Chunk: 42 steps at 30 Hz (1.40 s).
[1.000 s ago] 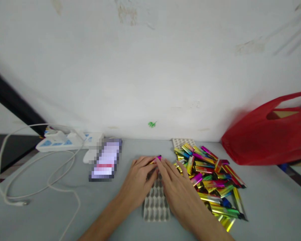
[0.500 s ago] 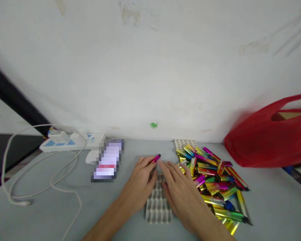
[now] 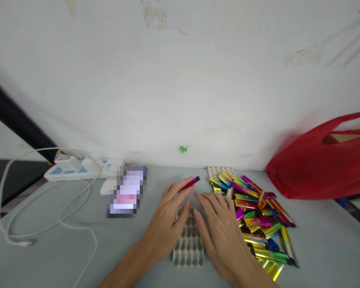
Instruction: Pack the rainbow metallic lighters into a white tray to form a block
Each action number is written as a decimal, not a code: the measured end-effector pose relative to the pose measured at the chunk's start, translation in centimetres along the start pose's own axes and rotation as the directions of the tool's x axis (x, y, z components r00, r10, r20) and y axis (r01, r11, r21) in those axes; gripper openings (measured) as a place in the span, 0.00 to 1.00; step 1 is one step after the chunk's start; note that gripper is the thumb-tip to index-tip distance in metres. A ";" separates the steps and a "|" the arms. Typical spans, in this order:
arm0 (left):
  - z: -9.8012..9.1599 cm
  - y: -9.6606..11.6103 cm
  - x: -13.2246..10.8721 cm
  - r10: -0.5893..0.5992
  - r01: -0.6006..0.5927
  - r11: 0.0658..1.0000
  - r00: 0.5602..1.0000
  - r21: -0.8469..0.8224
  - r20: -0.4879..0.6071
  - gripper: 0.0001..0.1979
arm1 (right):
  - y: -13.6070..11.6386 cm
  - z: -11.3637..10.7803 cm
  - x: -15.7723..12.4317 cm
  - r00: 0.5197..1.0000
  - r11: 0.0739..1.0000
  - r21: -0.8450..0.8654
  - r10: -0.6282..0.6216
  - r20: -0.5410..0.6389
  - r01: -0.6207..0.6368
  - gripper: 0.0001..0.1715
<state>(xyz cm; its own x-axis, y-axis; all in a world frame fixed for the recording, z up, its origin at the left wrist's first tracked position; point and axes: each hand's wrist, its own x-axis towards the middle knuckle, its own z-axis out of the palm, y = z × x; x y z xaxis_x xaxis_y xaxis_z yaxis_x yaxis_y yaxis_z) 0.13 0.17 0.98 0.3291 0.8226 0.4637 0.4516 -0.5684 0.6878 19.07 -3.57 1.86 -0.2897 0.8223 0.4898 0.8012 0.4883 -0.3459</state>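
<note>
Between the fingers of my left hand (image 3: 165, 218) is a slim magenta metallic stick (image 3: 191, 183), its black end pointing up and to the right. Part of the stick is hidden by the fingers, and I cannot make out its exact kind. Below both hands lies a pale grey tray (image 3: 188, 257) with rows of small hollows. My left thumb is over the tray's far part. My right hand (image 3: 217, 222) rests at the tray's right side, fingers extended, nothing visible in it. Just right of it is a heap of shiny multicoloured sticks (image 3: 259, 221).
A second pale tray (image 3: 220, 171) sits by the wall behind the heap. On the right stands a red bag (image 3: 321, 168). To the left are a phone (image 3: 127, 188), a white power strip (image 3: 84, 170) and a looping white cable (image 3: 91, 236).
The magenta stick has shifted up and right in my left hand, and more of it shows. My left fingers have stretched out, and the hands have parted slightly at the fingertips.
</note>
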 end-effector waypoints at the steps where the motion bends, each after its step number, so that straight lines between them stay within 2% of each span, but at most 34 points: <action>1: -0.1 0.5 0.0 0.021 -0.021 1.000 1.000 -0.022 0.013 0.26 | 0.0 0.1 -0.3 0.999 0.999 0.024 0.031 -0.013 -0.031 0.22; 5: -0.1 2.1 -0.4 0.126 -0.123 0.991 0.990 -0.044 0.060 0.33 | 0.1 0.3 -1.3 0.973 0.940 0.269 0.228 -0.029 -0.212 0.28; 8: 0.1 2.8 -0.8 0.201 -0.200 0.980 0.974 -0.021 0.102 0.37 | -0.1 -0.1 -1.2 0.922 0.786 0.505 0.382 0.058 -0.357 0.29; 11: 0.1 3.2 -1.0 0.228 -0.228 0.974 0.963 -0.014 0.144 0.39 | -0.3 -0.4 -0.5 0.886 0.630 0.656 0.443 0.136 -0.415 0.31; 13: 0.0 3.4 -0.9 0.241 -0.238 0.971 0.957 -0.035 0.164 0.36 | -0.2 -0.4 -0.4 0.868 0.571 0.698 0.472 0.152 -0.433 0.29; 15: -0.2 3.4 -0.8 0.249 -0.240 0.968 0.955 -0.074 0.164 0.29 | -0.1 -0.3 -0.6 0.865 0.572 0.696 0.480 0.145 -0.434 0.27; 17: -0.4 3.3 -0.8 0.245 -0.231 0.966 0.962 -0.118 0.123 0.22 | 0.0 -0.2 -0.9 0.872 0.598 0.679 0.472 0.130 -0.425 0.28; 19: -0.6 3.1 -0.7 0.236 -0.230 0.963 0.971 -0.144 0.029 0.18 | -0.2 -0.2 -1.0 0.858 0.561 0.702 0.494 0.142 -0.439 0.29; 21: -0.6 2.9 -0.7 0.210 -0.220 0.967 0.974 -0.131 -0.085 0.14 | -0.5 -0.3 -0.5 0.816 0.393 0.789 0.533 0.223 -0.472 0.29; 24: -0.6 2.3 -0.5 0.093 -0.102 0.994 0.978 -0.042 -0.188 0.12 | -0.7 -0.9 0.7 0.761 -0.008 0.873 0.486 0.430 -0.489 0.31; 25: -0.6 1.9 -0.3 0.044 -0.047 0.999 0.981 -0.007 -0.187 0.12 | -0.6 -1.1 1.0 0.743 -0.121 0.862 0.459 0.488 -0.492 0.31; 27: -0.5 1.0 0.0 -0.041 0.048 0.998 0.988 0.050 -0.146 0.12 | -0.3 -1.6 1.5 0.691 -0.290 0.806 0.416 0.591 -0.516 0.33; 29: -0.4 -0.1 0.3 -0.125 0.133 0.987 0.989 0.087 -0.085 0.09 | 0.3 -1.8 1.7 0.634 -0.407 0.725 0.356 0.686 -0.556 0.32; 30: -0.4 -0.6 0.4 -0.168 0.174 0.980 0.984 0.093 -0.062 0.08 | 0.5 -1.8 1.7 0.622 -0.449 0.687 0.309 0.719 -0.571 0.32; 32: -0.5 -1.4 0.6 -0.238 0.237 0.967 0.971 0.096 0.001 0.08 | 0.9 -1.8 1.6 0.634 -0.503 0.638 0.209 0.744 -0.583 0.35; 35: -0.9 -1.9 0.9 -0.308 0.297 0.949 0.944 0.103 0.121 0.11 | 1.3 -1.6 1.5 0.669 -0.534 0.617 0.122 0.733 -0.578 0.41; 39: -1.3 -1.6 1.1 -0.312 0.298 0.950 0.920 0.093 0.237 0.15 | 1.4 -1.5 1.4 0.658 -0.533 0.603 0.110 0.745 -0.593 0.40; 42: -1.4 -1.4 1.1 -0.317 0.302 0.948 0.912 0.096 0.262 0.15 | 1.3 -1.3 1.3 0.636 -0.524 0.593 0.120 0.762 -0.611 0.39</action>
<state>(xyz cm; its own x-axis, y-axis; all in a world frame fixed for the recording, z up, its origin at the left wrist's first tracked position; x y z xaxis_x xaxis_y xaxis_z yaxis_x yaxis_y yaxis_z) -1.30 1.93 1.28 0.3737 0.9257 0.0585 0.6072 -0.2919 0.7390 20.46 -2.27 3.10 -0.4872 0.8045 -0.3397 -0.5532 -0.5853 -0.5927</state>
